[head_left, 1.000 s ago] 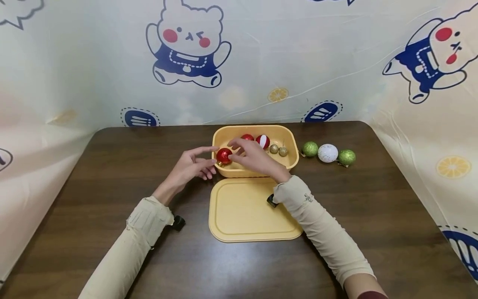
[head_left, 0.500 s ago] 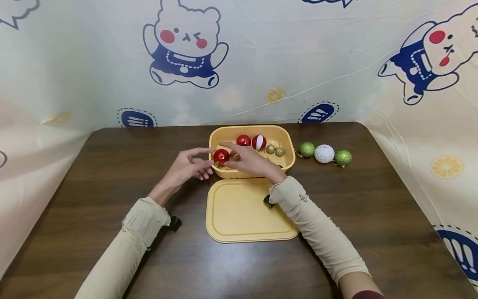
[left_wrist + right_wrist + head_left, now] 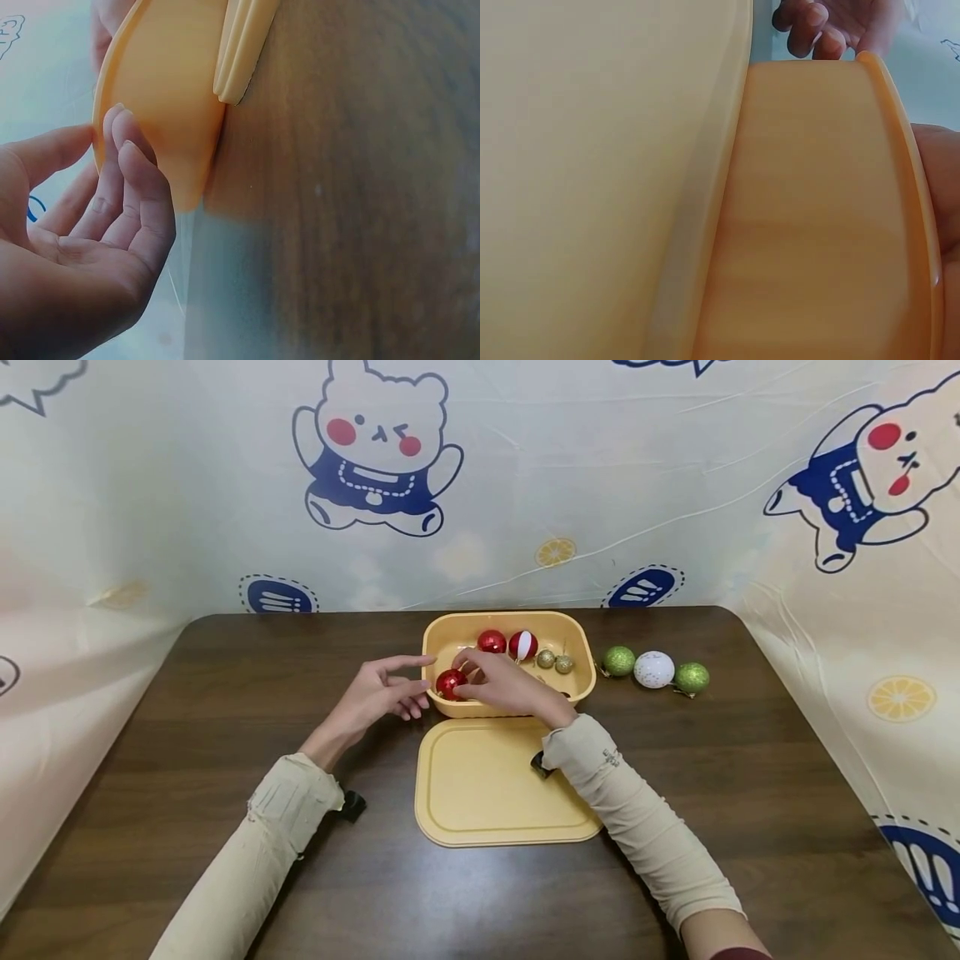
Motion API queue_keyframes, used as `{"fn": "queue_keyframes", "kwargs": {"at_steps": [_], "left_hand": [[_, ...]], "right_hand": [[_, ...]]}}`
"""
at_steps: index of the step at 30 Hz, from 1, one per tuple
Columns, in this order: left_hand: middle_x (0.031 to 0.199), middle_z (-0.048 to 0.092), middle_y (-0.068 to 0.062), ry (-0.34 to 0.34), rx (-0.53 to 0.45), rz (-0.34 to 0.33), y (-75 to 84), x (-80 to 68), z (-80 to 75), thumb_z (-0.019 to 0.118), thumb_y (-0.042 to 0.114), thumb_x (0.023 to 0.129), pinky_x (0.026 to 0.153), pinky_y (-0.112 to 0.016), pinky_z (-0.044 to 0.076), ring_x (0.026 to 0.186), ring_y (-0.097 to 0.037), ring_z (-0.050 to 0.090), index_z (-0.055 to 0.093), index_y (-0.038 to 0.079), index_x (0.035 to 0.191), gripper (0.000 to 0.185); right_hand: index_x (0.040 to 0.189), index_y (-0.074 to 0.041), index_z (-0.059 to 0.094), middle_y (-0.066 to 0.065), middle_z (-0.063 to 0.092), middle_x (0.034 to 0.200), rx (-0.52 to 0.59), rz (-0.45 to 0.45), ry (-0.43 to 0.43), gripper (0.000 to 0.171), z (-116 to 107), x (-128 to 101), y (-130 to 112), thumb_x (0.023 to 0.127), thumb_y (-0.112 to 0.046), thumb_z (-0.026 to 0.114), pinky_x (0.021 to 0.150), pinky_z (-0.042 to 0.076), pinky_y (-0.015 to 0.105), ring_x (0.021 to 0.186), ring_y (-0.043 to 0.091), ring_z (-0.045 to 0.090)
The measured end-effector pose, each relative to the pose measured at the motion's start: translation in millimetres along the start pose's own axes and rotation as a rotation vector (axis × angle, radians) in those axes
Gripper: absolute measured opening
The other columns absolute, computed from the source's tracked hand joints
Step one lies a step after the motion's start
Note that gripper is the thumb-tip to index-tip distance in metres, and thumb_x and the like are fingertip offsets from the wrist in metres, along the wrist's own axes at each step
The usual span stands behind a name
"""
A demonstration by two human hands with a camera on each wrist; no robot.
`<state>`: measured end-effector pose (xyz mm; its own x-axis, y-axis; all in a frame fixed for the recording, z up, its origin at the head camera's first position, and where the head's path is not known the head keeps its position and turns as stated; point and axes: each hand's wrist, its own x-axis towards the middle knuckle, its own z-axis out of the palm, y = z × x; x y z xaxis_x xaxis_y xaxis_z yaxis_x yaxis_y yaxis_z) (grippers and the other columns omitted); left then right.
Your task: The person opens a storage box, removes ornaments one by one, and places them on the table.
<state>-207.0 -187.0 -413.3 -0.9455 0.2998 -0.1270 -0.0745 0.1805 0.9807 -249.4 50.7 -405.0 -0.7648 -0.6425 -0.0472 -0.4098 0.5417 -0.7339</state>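
Note:
A shiny red Christmas bauble (image 3: pixel 451 684) sits at the near left corner inside a yellow plastic box (image 3: pixel 555 620). My right hand (image 3: pixel 502 685) reaches in over the near wall and holds this bauble at its right side with curled fingers and thumb. In the right wrist view the box wall (image 3: pixel 817 210) hides those fingers. My left hand (image 3: pixel 381 692) is at the box's left end, forefinger and thumb touching its rim, its other fingers loosely bent outside the wall (image 3: pixel 165 97). Another red bauble (image 3: pixel 492 641), a red-and-white bauble (image 3: pixel 522 646) and two small gold ones (image 3: pixel 555 661) lie farther back inside.
A flat yellow lid (image 3: pixel 502 785) lies on the dark wooden table (image 3: pixel 300 868) before the box, under my right forearm. Right of the box stand a green glitter bauble (image 3: pixel 618 662), a speckled white one (image 3: pixel 654 669) and another green one (image 3: pixel 691 677). A printed curtain (image 3: pixel 510 510) hangs behind.
My right hand's spread fingers have drawn in on the near-left red bauble. That bauble has shifted slightly toward the near wall. My left hand stays at the rim.

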Motion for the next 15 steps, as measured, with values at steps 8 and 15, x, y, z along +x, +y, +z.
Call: {"fn": "queue_keyframes", "kwargs": {"at_steps": [8,15], "left_hand": [[0.08,0.071,-0.016,-0.001,-0.014,0.007,-1.0,1.6,0.4,0.069,0.019,0.095,0.061,-0.033,0.059,0.064,-0.022,0.066,0.055,0.005,0.141,0.049],[0.078,0.071,-0.015,-0.004,-0.023,0.019,-1.8,1.5,0.6,0.069,0.019,0.096,0.059,-0.031,0.058,0.063,-0.021,0.065,0.054,0.003,0.141,0.05]], "right_hand": [[0.122,-0.003,0.057,0.008,0.065,0.114,0.009,-0.007,0.007,0.03,-2.1,-1.0,-0.8,0.097,-0.017,0.066,0.093,0.051,0.034,0.107,0.02,0.062],[0.128,0.0,0.057,0.012,0.066,0.118,0.006,0.003,0.015,0.035,-3.5,-1.7,-1.0,0.097,-0.015,0.065,0.095,0.052,0.035,0.11,0.022,0.063]]}}
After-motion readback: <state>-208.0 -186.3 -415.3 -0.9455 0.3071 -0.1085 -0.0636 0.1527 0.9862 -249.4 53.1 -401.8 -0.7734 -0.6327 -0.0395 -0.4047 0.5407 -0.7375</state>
